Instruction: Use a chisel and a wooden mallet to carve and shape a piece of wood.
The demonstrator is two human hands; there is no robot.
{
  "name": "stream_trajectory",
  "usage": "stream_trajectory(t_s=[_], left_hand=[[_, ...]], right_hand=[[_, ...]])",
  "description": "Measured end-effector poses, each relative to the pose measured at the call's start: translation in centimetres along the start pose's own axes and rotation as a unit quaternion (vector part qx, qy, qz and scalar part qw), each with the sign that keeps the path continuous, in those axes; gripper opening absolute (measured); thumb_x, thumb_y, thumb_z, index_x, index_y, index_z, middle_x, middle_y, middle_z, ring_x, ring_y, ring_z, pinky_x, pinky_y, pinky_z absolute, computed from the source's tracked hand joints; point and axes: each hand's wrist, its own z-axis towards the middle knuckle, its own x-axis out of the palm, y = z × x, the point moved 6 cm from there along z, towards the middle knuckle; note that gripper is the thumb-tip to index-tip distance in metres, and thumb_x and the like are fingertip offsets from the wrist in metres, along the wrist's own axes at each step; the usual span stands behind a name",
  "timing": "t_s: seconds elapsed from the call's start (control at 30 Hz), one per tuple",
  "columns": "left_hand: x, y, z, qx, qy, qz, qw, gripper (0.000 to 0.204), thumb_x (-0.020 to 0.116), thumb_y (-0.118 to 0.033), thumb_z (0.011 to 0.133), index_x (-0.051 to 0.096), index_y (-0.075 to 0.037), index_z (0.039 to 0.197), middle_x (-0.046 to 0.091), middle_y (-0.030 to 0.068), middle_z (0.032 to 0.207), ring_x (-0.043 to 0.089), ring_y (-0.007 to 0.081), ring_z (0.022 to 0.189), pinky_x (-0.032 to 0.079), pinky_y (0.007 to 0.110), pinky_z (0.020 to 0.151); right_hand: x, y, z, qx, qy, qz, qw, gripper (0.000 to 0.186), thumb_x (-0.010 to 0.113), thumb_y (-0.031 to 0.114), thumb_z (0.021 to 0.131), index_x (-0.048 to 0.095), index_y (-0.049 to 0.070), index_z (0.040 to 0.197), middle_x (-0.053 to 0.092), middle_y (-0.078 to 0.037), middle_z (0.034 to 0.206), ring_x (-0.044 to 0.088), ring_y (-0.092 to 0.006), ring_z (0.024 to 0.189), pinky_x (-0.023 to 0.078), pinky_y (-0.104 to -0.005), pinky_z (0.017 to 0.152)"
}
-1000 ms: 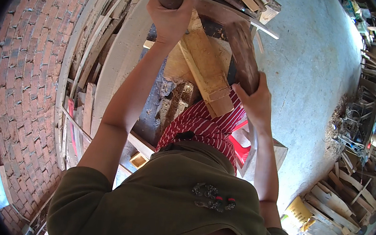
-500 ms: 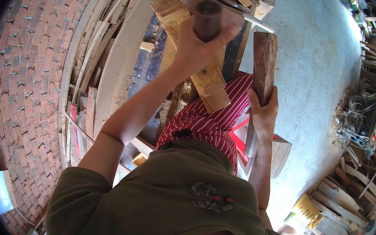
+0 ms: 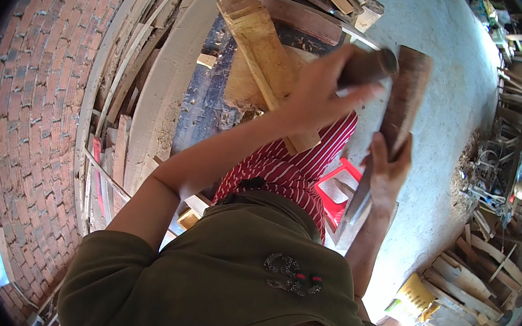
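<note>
My left hand (image 3: 319, 89) is closed round a short, dark, cylindrical piece (image 3: 366, 69) with a rounded end, blurred by motion; its exact kind is unclear. It is raised just left of a long dark-brown wooden block (image 3: 406, 92), which my right hand (image 3: 388, 173) grips around its lower part. A narrower greyish length (image 3: 361, 196) runs down below that hand. Beneath my left forearm a notched, yellowish wooden beam (image 3: 258, 42) lies slantwise over the workbench (image 3: 201, 96), its near end by my red striped trouser leg (image 3: 333, 139).
A small pale wood offcut (image 3: 206, 60) rests on the dark bench top. A red plastic stool (image 3: 332, 215) shows beside my leg. Long boards (image 3: 128, 66) lean along the brick wall (image 3: 38, 108) at left. Stacked timber (image 3: 471, 280) and a yellow container (image 3: 416, 294) stand at right.
My left hand has swung right and slightly down with the dark cylinder, from over the beam to beside the block. My right hand and the block have shifted right and tilted.
</note>
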Motion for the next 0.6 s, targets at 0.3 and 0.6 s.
stream_trajectory(t_s=[0.3, 0.6], left_hand=[[3.1, -2.0, -3.8, 0.112, 0.016, 0.064, 0.992, 0.036, 0.087, -0.018, 0.063, 0.064, -0.014, 0.090, 0.068, 0.0052, 0.076, 0.068, 0.0234, 0.064, 0.050, 0.033, 0.057], [3.4, -1.2, -5.3, 0.136, 0.017, 0.081, 0.987, 0.037, 0.082, -0.015, 0.060, 0.063, -0.018, 0.091, 0.067, 0.0005, 0.076, 0.067, 0.0232, 0.065, 0.048, 0.036, 0.056]], right_hand=[[-7.0, 11.0, -3.3, -0.194, -0.155, 0.088, 0.965, 0.072, 0.060, 0.050, 0.095, 0.038, -0.005, 0.136, 0.055, -0.012, 0.075, 0.052, -0.0143, 0.051, 0.042, -0.0236, 0.039], [-3.5, 6.4, -4.8, -0.141, 0.074, -0.087, 0.983, 0.057, 0.062, 0.025, 0.094, 0.038, -0.002, 0.138, 0.055, -0.010, 0.073, 0.053, -0.0129, 0.056, 0.044, -0.0272, 0.045]])
